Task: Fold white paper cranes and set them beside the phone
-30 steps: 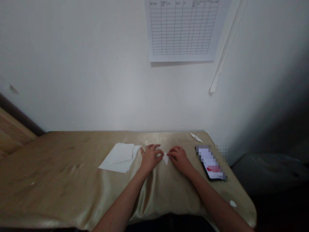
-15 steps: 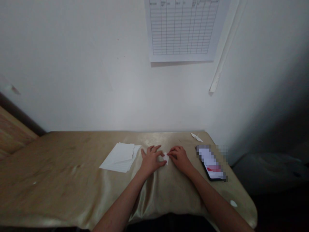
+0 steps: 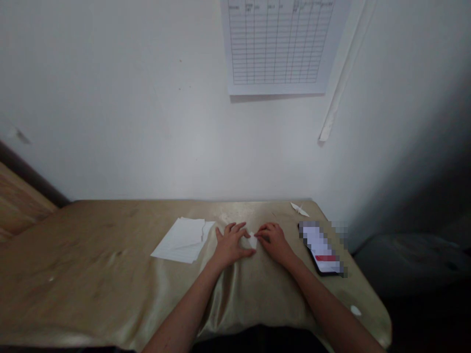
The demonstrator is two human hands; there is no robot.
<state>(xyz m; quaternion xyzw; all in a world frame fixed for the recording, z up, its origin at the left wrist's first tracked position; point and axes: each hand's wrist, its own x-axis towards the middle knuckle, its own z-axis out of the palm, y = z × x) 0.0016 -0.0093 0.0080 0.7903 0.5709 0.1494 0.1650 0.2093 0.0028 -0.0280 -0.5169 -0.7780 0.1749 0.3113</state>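
A small white piece of folded paper (image 3: pixel 252 241) lies on the cloth between my two hands. My left hand (image 3: pixel 231 245) is at its left side, thumb and index finger resting on its edges and the other fingers spread. On the right, the closed fingertips of my right hand (image 3: pixel 273 240) pinch its upper right edge. Fingers partly cover the paper, so its full shape is hidden. To the left of my left hand lies a stack of white paper sheets (image 3: pixel 178 240), the top one with a torn edge.
A gold cloth (image 3: pixel 121 279) covers the table, rumpled near my left forearm. Right of my right hand lies a phone (image 3: pixel 322 250) with its screen lit. A folded paper crane (image 3: pixel 300 210) sits at the back right, a white scrap (image 3: pixel 355 310) at the front right. A printed chart (image 3: pixel 277 49) hangs on the wall.
My left thumb and index finger have moved slightly apart, baring more of the small paper. My right hand stays almost still at its edge.
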